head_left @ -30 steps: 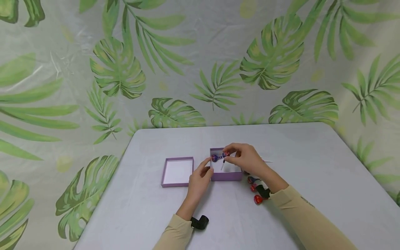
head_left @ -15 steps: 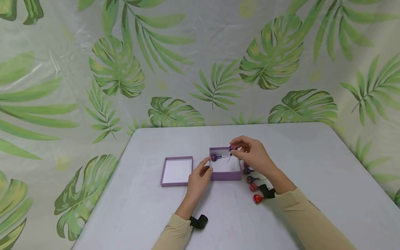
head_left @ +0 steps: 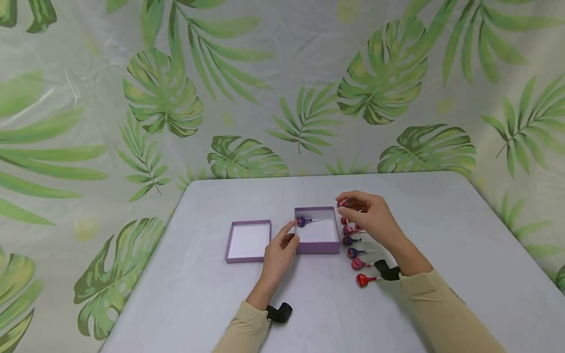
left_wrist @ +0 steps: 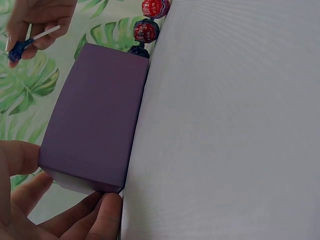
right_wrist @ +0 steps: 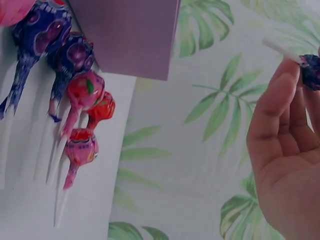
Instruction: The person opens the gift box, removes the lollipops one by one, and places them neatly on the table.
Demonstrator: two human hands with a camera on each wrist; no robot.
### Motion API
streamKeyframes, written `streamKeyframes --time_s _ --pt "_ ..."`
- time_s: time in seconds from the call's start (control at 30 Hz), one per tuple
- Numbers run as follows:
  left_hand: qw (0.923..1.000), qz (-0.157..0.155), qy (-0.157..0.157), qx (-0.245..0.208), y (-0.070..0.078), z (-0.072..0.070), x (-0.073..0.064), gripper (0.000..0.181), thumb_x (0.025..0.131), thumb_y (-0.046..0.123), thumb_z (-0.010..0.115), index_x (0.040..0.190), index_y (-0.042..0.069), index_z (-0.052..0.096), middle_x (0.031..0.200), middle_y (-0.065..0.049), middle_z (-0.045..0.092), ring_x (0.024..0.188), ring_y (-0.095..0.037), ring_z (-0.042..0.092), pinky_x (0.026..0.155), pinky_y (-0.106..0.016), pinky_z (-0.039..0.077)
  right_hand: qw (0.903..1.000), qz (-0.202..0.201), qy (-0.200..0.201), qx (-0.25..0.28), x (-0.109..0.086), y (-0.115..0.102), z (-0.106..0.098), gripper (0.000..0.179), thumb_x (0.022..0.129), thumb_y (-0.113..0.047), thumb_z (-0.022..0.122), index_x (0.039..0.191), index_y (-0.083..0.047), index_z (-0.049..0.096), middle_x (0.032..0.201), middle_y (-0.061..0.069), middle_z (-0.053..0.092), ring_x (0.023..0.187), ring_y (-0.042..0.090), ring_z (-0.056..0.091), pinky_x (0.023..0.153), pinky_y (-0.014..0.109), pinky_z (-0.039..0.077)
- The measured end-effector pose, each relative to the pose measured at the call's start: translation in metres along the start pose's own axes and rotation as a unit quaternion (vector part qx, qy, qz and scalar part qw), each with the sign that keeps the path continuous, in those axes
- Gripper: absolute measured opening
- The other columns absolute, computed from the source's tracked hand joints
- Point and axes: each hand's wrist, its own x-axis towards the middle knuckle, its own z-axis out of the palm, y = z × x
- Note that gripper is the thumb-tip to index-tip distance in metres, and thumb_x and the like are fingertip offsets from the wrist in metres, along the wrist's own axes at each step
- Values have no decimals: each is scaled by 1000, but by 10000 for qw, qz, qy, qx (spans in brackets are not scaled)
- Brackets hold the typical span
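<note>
My right hand (head_left: 374, 218) pinches a lollipop (head_left: 342, 203) by its dark blue and red wrapped head, above the table just past the box's far right corner. In the right wrist view, the white stick of this lollipop (right_wrist: 311, 72) points away from the fingers. My left hand (head_left: 278, 257) holds the left side of an open purple box (head_left: 318, 248), with fingertips at its rim and near corner. Inside the box, a blue-wrapped lollipop (head_left: 302, 221) lies along the back left, stick pointing right. The left wrist view shows the box's purple outer wall (left_wrist: 95, 115).
Several lollipops lie in a column right of the box, among them a red one (head_left: 362, 280), a pink one (head_left: 357, 264) and a blue one (head_left: 352, 253). A shallow purple-rimmed lid (head_left: 248, 240) lies left of the box on the white table (head_left: 212, 314).
My right hand has moved from over the box to the right and away, past its far right corner, carrying the lollipop. My left hand stays at the box.
</note>
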Motion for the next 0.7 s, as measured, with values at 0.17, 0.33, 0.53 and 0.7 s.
streamKeyframes --time_s 0.17,0.33,0.53,0.7 --pt "10000 21 -15 -22 0 -1 1 42 101 29 61 142 30 59 117 -5 71 98 -16 68 79 -34 55 9997 147 -165 36 -7 -16 -5 25 95 -23 72 120 -19 71 95 13 68 79 26 60 59 34 48" --pt "10000 22 -37 -20 -3 0 1 42 100 30 61 142 31 59 118 -6 71 99 -16 68 79 -34 55 9993 313 -181 78 -6 -2 -11 29 97 -26 70 125 -19 69 100 16 69 83 26 64 62 34 51" --pt "10000 34 -33 -30 -4 1 3 41 100 29 62 141 29 60 119 -7 71 100 -17 68 78 -34 55 9991 328 -266 9 -1 24 -22 37 98 -37 67 132 -23 67 96 14 65 78 26 58 63 32 51" --pt "10000 40 -19 -28 -4 1 3 41 100 28 62 141 29 60 118 -7 71 101 -17 68 79 -35 55 9975 318 -610 -144 1 30 -30 37 100 -39 63 134 -25 65 79 21 55 66 25 49 60 36 46"
